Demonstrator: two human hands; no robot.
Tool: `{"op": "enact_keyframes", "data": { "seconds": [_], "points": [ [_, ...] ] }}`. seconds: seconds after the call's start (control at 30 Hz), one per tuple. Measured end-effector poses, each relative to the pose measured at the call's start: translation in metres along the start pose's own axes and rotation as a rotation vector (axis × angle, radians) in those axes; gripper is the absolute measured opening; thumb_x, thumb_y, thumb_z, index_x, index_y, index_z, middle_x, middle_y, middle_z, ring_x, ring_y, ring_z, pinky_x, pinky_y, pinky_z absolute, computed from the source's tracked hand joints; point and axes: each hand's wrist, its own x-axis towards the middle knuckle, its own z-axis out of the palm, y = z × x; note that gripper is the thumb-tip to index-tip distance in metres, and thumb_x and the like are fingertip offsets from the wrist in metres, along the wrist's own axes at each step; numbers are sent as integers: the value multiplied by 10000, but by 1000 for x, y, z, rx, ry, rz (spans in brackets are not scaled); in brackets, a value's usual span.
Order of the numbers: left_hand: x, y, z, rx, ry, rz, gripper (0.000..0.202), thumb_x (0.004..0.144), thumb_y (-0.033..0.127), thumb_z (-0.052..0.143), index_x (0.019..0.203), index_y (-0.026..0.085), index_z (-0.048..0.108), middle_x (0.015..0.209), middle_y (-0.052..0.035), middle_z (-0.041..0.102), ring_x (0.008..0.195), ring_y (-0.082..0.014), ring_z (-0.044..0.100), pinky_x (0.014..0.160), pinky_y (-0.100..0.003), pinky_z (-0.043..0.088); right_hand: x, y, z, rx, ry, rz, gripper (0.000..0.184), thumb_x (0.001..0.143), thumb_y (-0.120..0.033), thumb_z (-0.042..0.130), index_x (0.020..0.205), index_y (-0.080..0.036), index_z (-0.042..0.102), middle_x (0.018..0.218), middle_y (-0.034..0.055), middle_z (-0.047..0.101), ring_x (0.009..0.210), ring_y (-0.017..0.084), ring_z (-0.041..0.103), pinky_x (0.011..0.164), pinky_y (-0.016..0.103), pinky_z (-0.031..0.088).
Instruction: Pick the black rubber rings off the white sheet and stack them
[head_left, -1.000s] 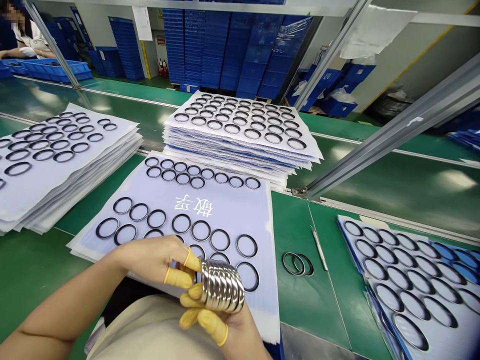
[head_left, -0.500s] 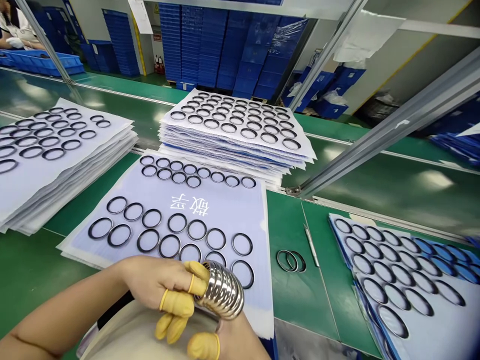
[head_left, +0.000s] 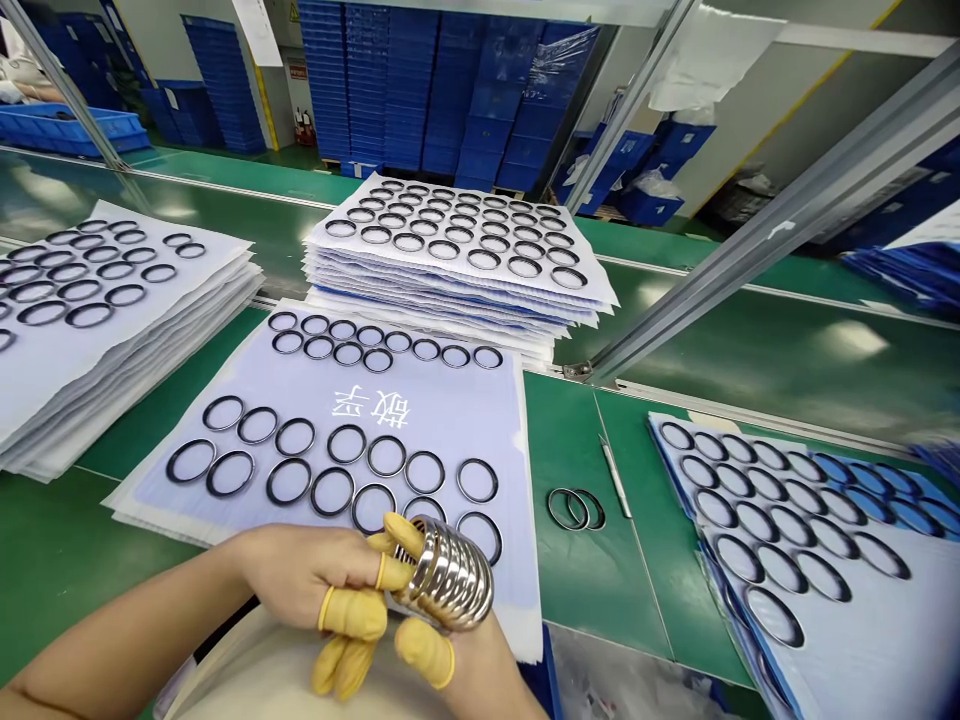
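Note:
A stack of shiny metal rings (head_left: 454, 575) is held low in front of me, above the near edge of a printed sheet (head_left: 442, 400). My right hand (head_left: 469, 660) supports the rings from the near right side, its yellow-cotted thumb below them. From the left, my left hand (head_left: 322, 575) reaches in, with yellow finger cots on its fingers. Its fingertips press at the left end of the stack, where one ring stands slightly apart. Part of both hands' grip is hidden. Rows of black-edged rings (head_left: 289, 482) lie flat on the sheet.
Ring-covered sheet stacks stand at the left (head_left: 150, 330) and back (head_left: 450, 305). Two overlapping rings (head_left: 576, 509) and a pen-like tool (head_left: 615, 478) lie on the green table. A blue-backed ring sheet (head_left: 862, 620) is at right. A metal post (head_left: 720, 270) slants over the table.
The view has shifted slightly. My right thumb has moved up and right, nearer the rings. At the stack's left end, one ring now stands more apart from the others.

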Motion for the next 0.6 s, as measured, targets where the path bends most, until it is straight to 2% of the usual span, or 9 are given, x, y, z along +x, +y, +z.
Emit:
{"op": "enact_keyframes", "data": {
  "seconds": [0.13, 0.23, 0.33, 0.47, 0.6],
  "points": [
    [3, 1, 4, -68, 3, -12, 365, 968, 413, 355, 1148, 146, 526, 596, -35, 693, 466, -163, 659, 456, -221, 490, -1, 0, -2, -68, 68, -7, 463, 816, -362, 697, 1262, -367, 572, 1225, 38, 671, 1114, 252, 621, 973, 418, 480],
    [7, 6, 8, -58, 51, -43, 256, 968, 358, 368, 1011, 159, 523, 620, -32, 695, 468, -147, 653, 458, -206, 499, -2, -2, -4, -90, 95, 48, 445, 833, -400, 669, 1261, -328, 576, 1217, 68, 674, 1126, 266, 616, 976, 439, 475],
    [10, 12, 12, -25, 104, -93, 254, 974, 351, 343, 903, 169, 505, 632, -36, 692, 460, -131, 638, 453, -194, 494, -2, 0, -5, -80, 92, 55, 417, 841, -390, 663, 1246, -325, 587, 1192, 66, 684, 1094, 259, 633, 962, 429, 481],
    [12, 14, 14, 33, 145, -72, 347, 973, 453, 311, 843, 178, 478, 611, -36, 678, 469, -126, 631, 515, -206, 511, -2, 3, -6, -41, 131, 55, 378, 831, -366, 681, 1201, -319, 620, 1148, 58, 697, 1053, 255, 648, 923, 409, 500],
    [12, 8, 15, -41, 160, -45, 434, 935, 564, 315, 884, 173, 497, 636, -47, 680, 506, -139, 640, 549, -231, 525, 2, -2, -2, -40, 131, 87, 369, 829, -392, 674, 1180, -291, 617, 1071, 60, 698, 961, 248, 665, 860, 408, 523]
  ]
}}
